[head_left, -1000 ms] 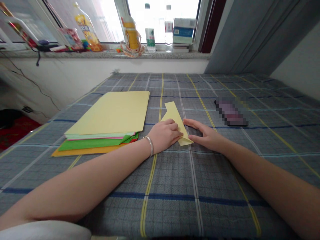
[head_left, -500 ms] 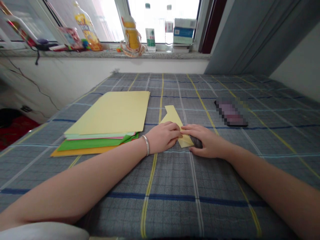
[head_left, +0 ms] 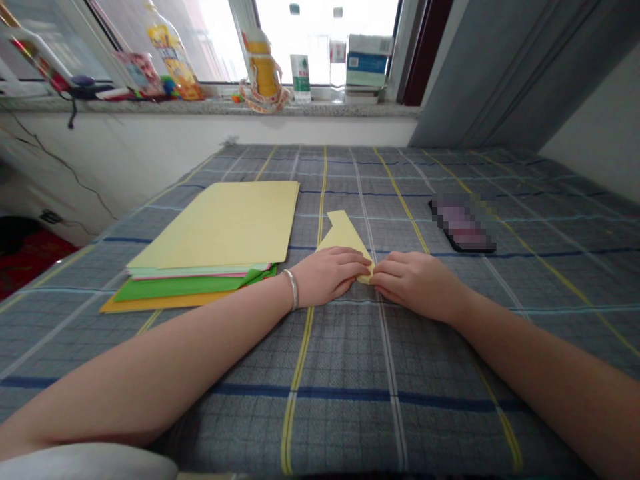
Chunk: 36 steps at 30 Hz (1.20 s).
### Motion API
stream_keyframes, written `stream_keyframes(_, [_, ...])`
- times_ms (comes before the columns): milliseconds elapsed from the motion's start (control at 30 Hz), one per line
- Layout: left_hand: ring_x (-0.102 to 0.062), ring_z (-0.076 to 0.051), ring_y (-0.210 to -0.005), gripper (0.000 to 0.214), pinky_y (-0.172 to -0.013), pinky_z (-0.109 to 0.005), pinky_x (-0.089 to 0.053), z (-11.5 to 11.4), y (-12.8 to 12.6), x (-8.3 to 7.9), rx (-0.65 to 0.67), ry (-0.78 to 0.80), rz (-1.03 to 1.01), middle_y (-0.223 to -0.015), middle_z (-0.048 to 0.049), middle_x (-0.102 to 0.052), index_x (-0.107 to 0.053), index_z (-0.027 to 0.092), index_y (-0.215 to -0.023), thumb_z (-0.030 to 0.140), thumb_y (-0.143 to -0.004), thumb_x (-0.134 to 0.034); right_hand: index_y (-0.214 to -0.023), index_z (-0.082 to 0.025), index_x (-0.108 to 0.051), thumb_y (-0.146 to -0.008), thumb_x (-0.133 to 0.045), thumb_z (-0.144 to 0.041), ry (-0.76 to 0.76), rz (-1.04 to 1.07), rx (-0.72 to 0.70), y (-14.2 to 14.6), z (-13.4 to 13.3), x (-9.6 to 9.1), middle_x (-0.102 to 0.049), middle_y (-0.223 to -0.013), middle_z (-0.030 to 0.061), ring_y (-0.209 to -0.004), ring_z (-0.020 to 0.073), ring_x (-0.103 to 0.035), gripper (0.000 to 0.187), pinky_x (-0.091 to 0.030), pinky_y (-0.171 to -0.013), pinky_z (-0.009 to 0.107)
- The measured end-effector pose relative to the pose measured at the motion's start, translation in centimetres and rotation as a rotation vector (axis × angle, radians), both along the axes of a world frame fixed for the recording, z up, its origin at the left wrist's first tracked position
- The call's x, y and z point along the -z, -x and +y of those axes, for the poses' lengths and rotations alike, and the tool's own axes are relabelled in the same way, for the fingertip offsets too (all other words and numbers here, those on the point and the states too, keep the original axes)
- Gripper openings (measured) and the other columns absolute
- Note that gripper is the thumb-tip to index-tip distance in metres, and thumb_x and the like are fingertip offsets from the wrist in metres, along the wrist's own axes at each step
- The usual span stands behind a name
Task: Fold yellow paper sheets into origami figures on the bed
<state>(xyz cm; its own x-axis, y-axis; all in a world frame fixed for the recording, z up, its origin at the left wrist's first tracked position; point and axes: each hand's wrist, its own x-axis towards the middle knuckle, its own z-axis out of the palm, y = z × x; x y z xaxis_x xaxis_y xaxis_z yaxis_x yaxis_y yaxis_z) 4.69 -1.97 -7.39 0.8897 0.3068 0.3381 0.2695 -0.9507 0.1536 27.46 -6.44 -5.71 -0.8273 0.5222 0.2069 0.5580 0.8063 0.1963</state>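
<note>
A folded pale yellow paper (head_left: 345,233) lies on the grey plaid cloth (head_left: 350,373) in the middle of the view. My left hand (head_left: 330,275) rests on its near left part, fingers curled and pressing down on it. My right hand (head_left: 417,283) is closed over the paper's near tip, fingertips meeting those of the left hand. The near end of the paper is hidden under both hands. A silver bangle circles my left wrist.
A stack of coloured sheets (head_left: 215,240), yellow on top with green and orange below, lies to the left. A dark phone-like object (head_left: 463,223) sits to the right. Bottles (head_left: 263,63) and a box (head_left: 367,63) line the windowsill behind.
My right hand has moved left from beside the paper onto its near tip and closed there. The left hand has stayed pressed on the paper.
</note>
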Motion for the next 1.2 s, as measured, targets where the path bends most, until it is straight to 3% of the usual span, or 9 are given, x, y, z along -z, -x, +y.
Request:
stream_keyframes(200, [-0.052, -0.020, -0.124, 0.034, -0.108, -0.041, -0.041, -0.2, 0.0, 0.0, 0.041, 0.011, -0.003, -0.127, -0.0086, -0.063, -0.059, 0.015, -0.122, 0.013, -0.092, -0.042, -0.082, -0.020, -0.062, -0.093, -0.042, -0.022, -0.057, -0.047, 0.087, -1.0, 0.0, -0.8, -0.067, -0.084, 0.0055, -0.077, 0.0194, -0.055, 0.023, -0.035, -0.064, 0.033])
stream_keyframes(300, [-0.049, -0.019, -0.127, 0.036, -0.111, -0.039, -0.039, -0.2, 0.0, -0.1, 0.046, 0.028, 0.031, -0.130, -0.0088, -0.061, -0.058, 0.014, -0.125, 0.013, -0.093, -0.041, -0.078, -0.021, -0.060, -0.089, -0.045, -0.022, 0.000, -0.029, 0.138, -1.6, 0.0, -1.1, -0.066, -0.082, 0.0042, -0.075, 0.0183, -0.055, 0.019, -0.034, -0.064, 0.033])
stream_keyframes(400, [-0.046, -0.020, -0.131, 0.039, -0.113, -0.045, -0.034, -0.2, 0.1, -0.2, 0.045, 0.036, 0.084, -0.136, -0.0078, -0.056, -0.054, 0.018, -0.130, 0.016, -0.093, -0.043, -0.076, -0.021, -0.059, -0.085, -0.049, -0.022, 0.084, -0.015, 0.199, -1.8, 0.0, -1.0, -0.065, -0.081, 0.0027, -0.073, 0.0172, -0.057, 0.013, -0.034, -0.062, 0.031])
stream_keyframes(533, [-0.044, -0.022, -0.134, 0.040, -0.114, -0.051, -0.030, -0.3, 0.3, -0.2, 0.033, 0.039, 0.114, -0.139, -0.0070, -0.053, -0.052, 0.022, -0.133, 0.020, -0.093, -0.045, -0.083, -0.021, -0.058, -0.087, -0.054, -0.039, 0.149, 0.036, 0.256, -1.5, 0.2, -0.4, -0.065, -0.084, 0.0029, -0.073, 0.0178, -0.058, 0.019, -0.033, -0.059, 0.030])
stream_keyframes(767, [-0.045, -0.021, -0.132, 0.035, -0.113, -0.045, -0.034, -0.4, 0.1, -0.2, 0.036, 0.089, 0.095, -0.137, -0.0086, -0.055, -0.056, 0.017, -0.126, 0.017, -0.093, -0.046, -0.082, -0.021, -0.055, -0.093, -0.044, -0.043, 0.277, 0.169, 0.315, -1.5, 1.0, 0.8, -0.062, -0.080, 0.0019, -0.071, 0.0160, -0.056, 0.027, -0.032, -0.058, 0.028])
stream_keyframes(933, [-0.045, -0.022, -0.132, 0.031, -0.114, -0.044, -0.033, -0.5, 0.1, -0.2, 0.016, 0.100, 0.100, -0.138, -0.0082, -0.054, -0.058, 0.015, -0.121, 0.017, -0.093, -0.046, -0.071, -0.022, -0.049, -0.089, -0.049, -0.037, 0.378, 0.234, 0.385, -1.7, 1.8, 1.4, -0.056, -0.068, -0.0014, -0.059, 0.0130, -0.047, 0.023, -0.028, -0.053, 0.026])
stream_keyframes(1200, [-0.044, -0.020, -0.133, 0.033, -0.114, -0.041, -0.033, -0.3, 0.0, -0.1, 0.036, 0.111, 0.097, -0.137, -0.0090, -0.055, -0.055, 0.015, -0.126, 0.018, -0.094, -0.045, -0.066, -0.022, -0.043, -0.084, -0.052, -0.037, 0.383, 0.180, 0.430, -1.5, 2.1, 1.1, -0.054, -0.065, -0.0021, -0.058, 0.0129, -0.044, 0.026, -0.025, -0.053, 0.026])
